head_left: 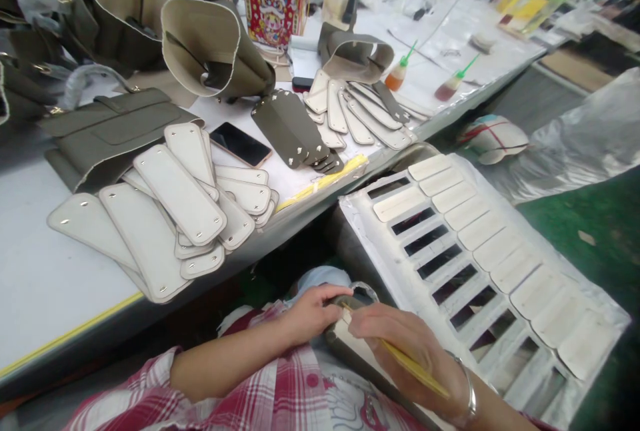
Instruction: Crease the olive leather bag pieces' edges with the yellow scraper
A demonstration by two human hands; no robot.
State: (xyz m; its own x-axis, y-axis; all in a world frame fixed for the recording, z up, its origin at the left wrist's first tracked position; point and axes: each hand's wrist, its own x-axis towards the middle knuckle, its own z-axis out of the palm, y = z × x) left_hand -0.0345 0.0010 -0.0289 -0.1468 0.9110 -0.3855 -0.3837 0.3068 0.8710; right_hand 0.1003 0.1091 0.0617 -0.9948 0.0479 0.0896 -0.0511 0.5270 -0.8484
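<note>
My left hand (315, 314) grips the top edge of an olive handbag (343, 338) on my lap, thumb apart from the fingers. A loop in clear wrap (365, 291), possibly its handle, shows just beyond. My right hand (407, 351) is closed round a thin yellow stick-like tool (415, 368). That tool's tip meets the handbag's edge close to my left thumb; motion blur and my fingers hide what kind of tip it has. Much of the handbag is covered by my right hand and forearm.
On the table lie pale flaps (180, 194), olive flaps (287, 124), a phone (241, 144) and open olive bags (200, 44). Green-tipped bottles (397, 76) stand farther back. To my right, a slotted rack (360, 208) carries pale panels (485, 231). A person's covered leg (585, 131) is beyond it.
</note>
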